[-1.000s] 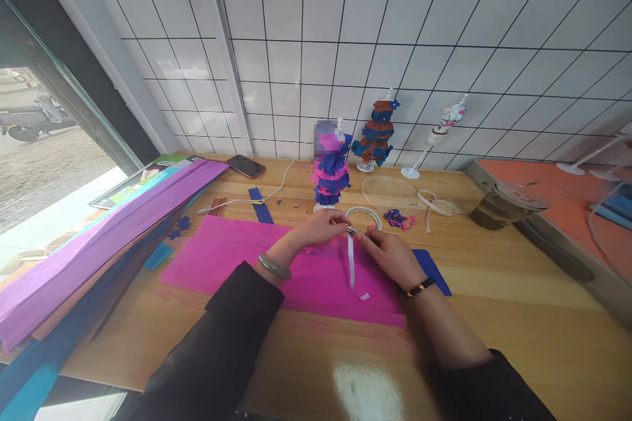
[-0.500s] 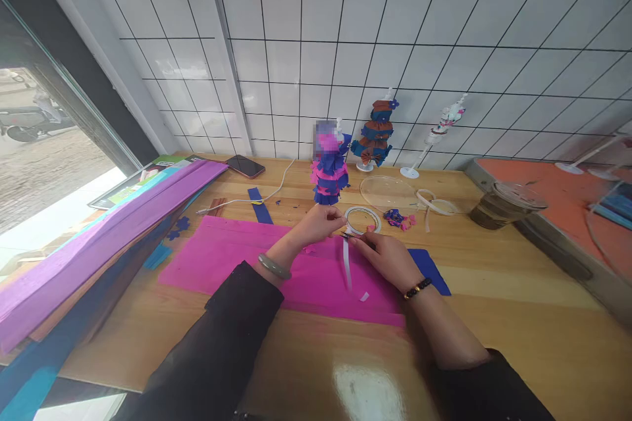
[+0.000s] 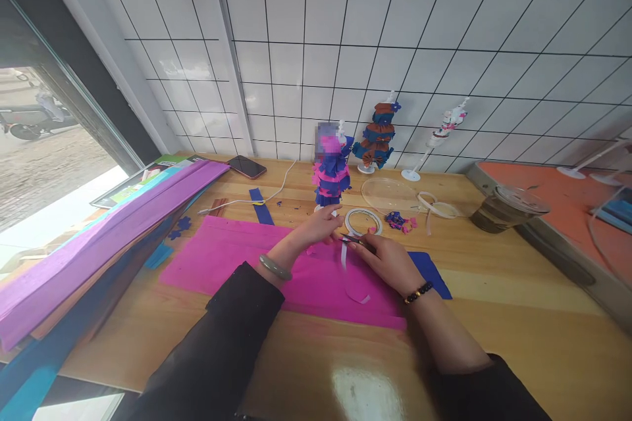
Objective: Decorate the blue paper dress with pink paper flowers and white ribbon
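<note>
My left hand (image 3: 322,226) is over the far part of a bright pink paper sheet (image 3: 217,253), its fingers closed together near the tips of a pair of scissors. Whatever those fingers pinch is too small to make out. My right hand (image 3: 390,263) grips the dark scissors (image 3: 356,240), which point left toward my left fingertips. From beside the scissor tips a narrow white tape strip (image 3: 344,260) hangs down and curves across the pink paper. A white tape roll (image 3: 364,212) lies flat just beyond both hands.
Behind my left hand stands a pink and blue paper figure (image 3: 333,177); a brown and blue one (image 3: 378,135) is farther back. A lidded cup (image 3: 503,210) stands right, a phone (image 3: 247,167) back left. Rolled purple paper (image 3: 123,230) lies left, blue paper (image 3: 429,270) right.
My left fingers have shifted slightly down, closer to the scissor tips. The white strip's lower end now curves to the right across the pink paper instead of hanging straight.
</note>
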### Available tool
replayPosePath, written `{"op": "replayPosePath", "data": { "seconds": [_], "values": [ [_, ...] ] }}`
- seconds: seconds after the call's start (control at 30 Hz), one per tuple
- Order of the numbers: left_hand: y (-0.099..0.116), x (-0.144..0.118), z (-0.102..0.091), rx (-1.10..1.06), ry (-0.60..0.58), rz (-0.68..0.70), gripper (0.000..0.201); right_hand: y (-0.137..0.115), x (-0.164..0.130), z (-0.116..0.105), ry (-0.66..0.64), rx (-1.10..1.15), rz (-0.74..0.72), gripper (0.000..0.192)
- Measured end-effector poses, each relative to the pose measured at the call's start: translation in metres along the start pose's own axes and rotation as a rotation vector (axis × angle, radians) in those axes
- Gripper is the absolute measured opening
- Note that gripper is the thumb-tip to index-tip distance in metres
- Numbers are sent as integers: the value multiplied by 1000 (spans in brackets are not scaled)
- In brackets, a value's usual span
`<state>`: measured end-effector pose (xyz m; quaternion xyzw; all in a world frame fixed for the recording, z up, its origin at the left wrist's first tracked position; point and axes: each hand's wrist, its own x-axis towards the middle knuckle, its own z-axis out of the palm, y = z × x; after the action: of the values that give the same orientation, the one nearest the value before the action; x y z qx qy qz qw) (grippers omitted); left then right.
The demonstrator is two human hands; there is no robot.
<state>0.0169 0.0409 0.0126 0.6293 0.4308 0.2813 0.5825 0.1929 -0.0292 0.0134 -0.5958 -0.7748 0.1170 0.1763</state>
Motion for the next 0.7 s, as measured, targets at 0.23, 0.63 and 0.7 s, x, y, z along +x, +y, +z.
{"op": "replayPosePath", "data": {
  "seconds": [0.23, 0.63, 0.7],
  "values": [
    [2, -7, 5, -290, -38, -95, 82, 2, 0, 0, 24, -2, -50, 41],
    [-11, 1, 13, -358, -32, -97, 90, 4, -2, -2, 22, -42, -212, 34],
    [-15, 4, 13, -315, -33, -74, 91, 2, -3, -2, 28, -51, -222, 34]
  ]
}}
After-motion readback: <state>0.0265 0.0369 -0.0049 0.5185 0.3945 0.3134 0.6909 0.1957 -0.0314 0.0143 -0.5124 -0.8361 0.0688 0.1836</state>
